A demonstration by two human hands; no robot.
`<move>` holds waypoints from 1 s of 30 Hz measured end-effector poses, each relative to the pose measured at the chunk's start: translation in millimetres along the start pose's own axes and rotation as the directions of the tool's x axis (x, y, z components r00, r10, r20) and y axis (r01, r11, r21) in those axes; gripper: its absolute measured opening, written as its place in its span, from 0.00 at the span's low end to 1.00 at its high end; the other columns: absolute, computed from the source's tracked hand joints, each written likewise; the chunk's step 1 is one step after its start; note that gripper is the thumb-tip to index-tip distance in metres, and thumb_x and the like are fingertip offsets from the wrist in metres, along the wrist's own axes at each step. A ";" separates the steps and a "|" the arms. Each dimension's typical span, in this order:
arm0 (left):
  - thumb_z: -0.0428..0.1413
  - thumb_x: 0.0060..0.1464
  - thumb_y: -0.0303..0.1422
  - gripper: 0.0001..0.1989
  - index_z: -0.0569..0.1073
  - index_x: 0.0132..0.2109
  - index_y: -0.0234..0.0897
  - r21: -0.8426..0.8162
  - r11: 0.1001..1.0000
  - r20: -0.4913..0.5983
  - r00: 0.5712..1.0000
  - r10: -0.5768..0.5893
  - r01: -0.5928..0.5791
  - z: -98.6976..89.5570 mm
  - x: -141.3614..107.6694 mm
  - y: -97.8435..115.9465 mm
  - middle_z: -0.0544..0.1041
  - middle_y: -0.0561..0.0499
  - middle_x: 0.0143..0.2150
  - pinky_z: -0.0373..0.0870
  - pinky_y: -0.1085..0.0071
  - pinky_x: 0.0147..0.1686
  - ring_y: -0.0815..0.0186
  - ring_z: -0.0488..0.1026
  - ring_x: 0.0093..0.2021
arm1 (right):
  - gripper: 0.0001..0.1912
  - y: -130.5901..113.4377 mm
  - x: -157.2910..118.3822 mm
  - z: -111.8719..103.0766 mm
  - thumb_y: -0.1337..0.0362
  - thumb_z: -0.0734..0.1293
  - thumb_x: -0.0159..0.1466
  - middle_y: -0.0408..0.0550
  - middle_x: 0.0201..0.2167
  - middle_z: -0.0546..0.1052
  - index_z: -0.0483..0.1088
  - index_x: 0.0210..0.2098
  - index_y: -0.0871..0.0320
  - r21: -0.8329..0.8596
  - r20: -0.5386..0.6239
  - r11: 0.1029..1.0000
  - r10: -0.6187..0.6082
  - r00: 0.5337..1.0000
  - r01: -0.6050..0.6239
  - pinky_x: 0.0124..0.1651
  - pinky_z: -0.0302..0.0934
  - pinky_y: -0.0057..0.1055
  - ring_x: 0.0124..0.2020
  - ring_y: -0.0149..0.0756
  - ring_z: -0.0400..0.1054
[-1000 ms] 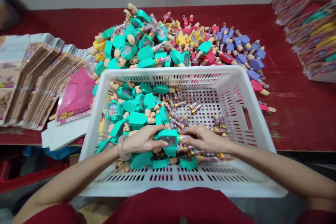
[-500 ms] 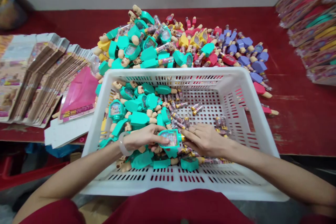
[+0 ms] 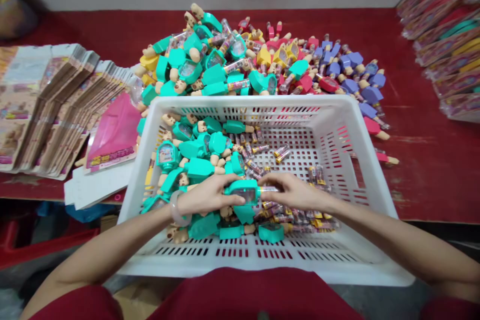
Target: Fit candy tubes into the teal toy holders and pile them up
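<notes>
The left hand point(image 3: 210, 195) has a teal toy point(image 3: 245, 192) pinched between thumb and fingers, window side up, and the right hand point(image 3: 290, 191) is closed narrowly, thumb and fingertips about a clear tube point(image 3: 268, 189) that meets the toy's right end. Both are held over the middle of the crate point(image 3: 247, 101), above the pieces lying in it. The tube looks in line with the toy, but whether it is fully seated cannot be told, so this one piece seems partway along. Left of the grip and under it lie many teal toys point(image 3: 198, 167) with beige ends; most show no tube, so by the look of them they are not yet fitted. Beyond and below the right hand are plenty of loose tubes point(image 3: 283, 154), unjoined as far as can be seen. Past the crate's far wall, away from the grip, a large heap point(image 3: 213, 75) of teal, yellow, red and purple toys lies on the table point(image 3: 416, 160); several there have tubes attached, which suggests a good share is done. Well left of the grip stand folded cards point(image 3: 60, 110) beside a pink bag point(image 3: 114, 130), and far to the right is a row of filled packs point(image 3: 446, 40). How many pieces remain cannot be counted, since they overlap.
</notes>
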State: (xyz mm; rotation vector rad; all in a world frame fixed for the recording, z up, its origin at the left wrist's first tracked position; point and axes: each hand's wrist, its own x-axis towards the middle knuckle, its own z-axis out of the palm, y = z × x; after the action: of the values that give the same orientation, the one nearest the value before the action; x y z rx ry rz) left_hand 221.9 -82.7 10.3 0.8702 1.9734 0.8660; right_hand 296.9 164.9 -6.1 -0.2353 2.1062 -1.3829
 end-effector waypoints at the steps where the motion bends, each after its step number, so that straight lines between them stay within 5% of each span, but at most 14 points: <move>1: 0.53 0.56 0.50 0.23 0.71 0.48 0.37 -0.090 0.994 0.058 0.996 -0.062 0.067 -2.6 1.2 -0.1 0.75 0.51 0.37 0.64 0.74 0.28 0.67 0.70 0.31 | 0.20 -3.2 -2.5 -1.7 0.50 0.63 0.62 0.50 0.31 0.75 0.72 0.41 0.60 -0.186 -0.086 0.977 -0.117 0.989 0.099 0.33 0.58 0.31 0.30 0.35 0.66; 4: 0.53 0.55 0.52 0.24 0.71 0.47 0.36 -0.147 0.984 0.138 0.987 -0.085 0.105 -6.0 1.2 -2.2 0.72 0.52 0.32 0.61 0.74 0.26 0.69 0.67 0.28 | 0.19 -8.7 -9.9 2.3 0.52 0.62 0.63 0.50 0.31 0.74 0.73 0.43 0.60 -0.407 -0.141 0.900 -0.232 0.963 0.157 0.37 0.56 0.33 0.33 0.36 0.65; 7: 0.53 0.55 0.51 0.25 0.70 0.52 0.37 0.096 0.994 0.008 0.999 0.053 -0.054 -1.0 -0.9 -5.1 0.72 0.51 0.33 0.61 0.72 0.30 0.66 0.67 0.32 | 0.21 -4.1 -8.4 9.2 0.49 0.59 0.66 0.42 0.21 0.68 0.71 0.34 0.60 -0.148 -0.003 0.989 -0.024 1.000 0.024 0.27 0.52 0.27 0.22 0.29 0.59; 10: 0.52 0.56 0.50 0.25 0.69 0.52 0.36 0.267 0.962 -0.022 0.998 0.061 -0.053 1.8 -0.3 -5.2 0.72 0.50 0.33 0.60 0.70 0.30 0.63 0.68 0.32 | 0.25 7.9 4.4 -2.1 0.46 0.54 0.68 0.42 0.21 0.68 0.70 0.32 0.59 -0.057 0.130 0.998 0.049 0.990 -0.042 0.25 0.53 0.26 0.21 0.28 0.58; 13: 0.54 0.52 0.52 0.24 0.72 0.44 0.35 0.271 0.956 -0.100 0.991 -0.084 0.108 -17.3 2.7 0.3 0.73 0.50 0.32 0.62 0.70 0.29 0.62 0.70 0.32 | 0.23 26.4 20.7 -33.2 0.51 0.50 0.71 0.49 0.36 0.75 0.70 0.44 0.57 -0.434 -0.130 0.894 0.059 0.990 -0.110 0.39 0.59 0.30 0.36 0.35 0.67; 15: 0.55 0.51 0.54 0.25 0.72 0.42 0.34 0.170 0.962 -0.233 0.957 -0.171 0.213 -45.3 4.5 7.4 0.73 0.50 0.29 0.63 0.69 0.28 0.62 0.70 0.30 | 0.20 42.7 29.2 -53.1 0.57 0.51 0.71 0.55 0.45 0.73 0.67 0.51 0.57 -0.679 -0.375 0.636 0.130 0.918 -0.367 0.44 0.59 0.33 0.45 0.42 0.67; 17: 0.53 0.53 0.53 0.26 0.72 0.45 0.34 0.045 0.981 -0.430 0.890 -0.152 0.189 -77.7 7.0 16.6 0.74 0.49 0.30 0.66 0.68 0.28 0.62 0.71 0.31 | 0.21 60.5 34.4 -63.9 0.66 0.55 0.67 0.65 0.53 0.68 0.61 0.58 0.63 -0.708 -0.475 0.516 0.157 0.866 -0.482 0.45 0.58 0.39 0.49 0.51 0.65; 19: 0.54 0.54 0.49 0.26 0.68 0.53 0.35 0.069 0.995 -0.686 0.727 -0.002 0.069 -102.0 12.3 26.1 0.75 0.46 0.41 0.70 0.66 0.36 0.59 0.72 0.40 | 0.28 76.4 36.9 -63.6 0.73 0.57 0.62 0.67 0.60 0.60 0.55 0.62 0.62 -0.719 -0.493 0.478 0.161 0.855 -0.505 0.47 0.57 0.42 0.53 0.55 0.62; 21: 0.56 0.54 0.45 0.30 0.61 0.59 0.37 0.243 0.970 -0.816 0.545 0.194 0.017 -107.4 21.0 32.5 0.70 0.43 0.54 0.68 0.62 0.47 0.56 0.68 0.52 | 0.31 87.7 37.9 -55.8 0.76 0.57 0.61 0.63 0.62 0.58 0.54 0.63 0.58 -0.740 -0.473 0.469 0.146 0.869 -0.482 0.50 0.55 0.43 0.55 0.53 0.59; 22: 0.57 0.54 0.42 0.30 0.59 0.61 0.37 0.344 0.939 -0.797 0.536 0.279 0.023 -101.7 26.5 33.5 0.67 0.42 0.58 0.66 0.60 0.51 0.55 0.65 0.56 | 0.30 91.5 38.3 -50.9 0.76 0.57 0.61 0.61 0.61 0.61 0.56 0.63 0.58 -0.749 -0.461 0.470 0.137 0.877 -0.467 0.52 0.53 0.43 0.55 0.52 0.58; 24: 0.55 0.57 0.37 0.25 0.62 0.59 0.36 0.528 0.848 -0.604 0.726 0.329 0.054 -76.8 38.8 29.2 0.68 0.42 0.58 0.63 0.59 0.55 0.57 0.64 0.57 | 0.26 95.3 39.0 -42.0 0.76 0.56 0.61 0.63 0.57 0.66 0.61 0.59 0.62 -0.753 -0.453 0.476 0.123 0.883 -0.453 0.53 0.51 0.42 0.55 0.51 0.58; 26: 0.54 0.57 0.35 0.16 0.70 0.52 0.35 0.664 0.740 -0.310 0.940 0.141 0.107 -43.3 52.1 17.8 0.74 0.42 0.50 0.64 0.60 0.51 0.56 0.68 0.52 | 0.20 94.6 39.8 -37.0 0.75 0.58 0.61 0.68 0.51 0.70 0.66 0.52 0.68 -0.744 -0.463 0.485 0.123 0.878 -0.460 0.52 0.51 0.41 0.53 0.52 0.60; 30: 0.58 0.53 0.39 0.15 0.76 0.32 0.27 0.681 0.683 -0.330 0.943 -0.036 0.264 7.1 77.5 -8.4 0.75 0.33 0.34 0.62 0.53 0.44 0.45 0.69 0.47 | 0.17 74.3 40.5 -39.3 0.71 0.60 0.60 0.67 0.41 0.74 0.66 0.48 0.70 -0.698 -0.489 0.538 0.123 0.864 -0.472 0.43 0.56 0.37 0.43 0.50 0.68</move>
State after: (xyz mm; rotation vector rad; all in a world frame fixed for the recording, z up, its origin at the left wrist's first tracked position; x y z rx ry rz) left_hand 191.0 -22.8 -29.4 1.0148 2.6727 0.0689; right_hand 254.8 209.7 -76.3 0.0833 2.8279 -0.1572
